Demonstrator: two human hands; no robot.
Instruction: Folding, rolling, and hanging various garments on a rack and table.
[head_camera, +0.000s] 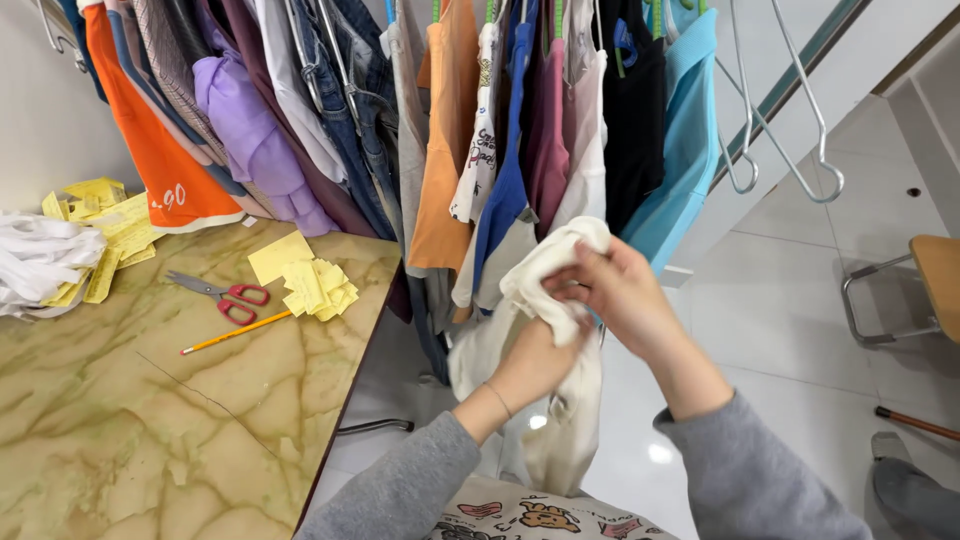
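A cream-white garment (560, 250) hangs from the clothes rail in front of me, bunched near its top and drooping to about knee height. My left hand (535, 362) grips the cloth from below, fingers wrapped in its folds. My right hand (612, 288) pinches the upper bunched part from the right. Both arms wear grey sleeves. Around the garment hang several other clothes: an orange top (445, 150), a blue one (510, 170), a maroon one (548, 140), a black one (632, 110) and a light blue shirt (685, 140).
A marble-patterned table (150, 420) stands at the left with red-handled scissors (225, 295), a yellow pencil (235, 332), yellow paper tags (315, 285) and a white cloth pile (40, 255). Empty wire hangers (790, 130) dangle at the right. A wooden chair (925, 280) stands on the white floor.
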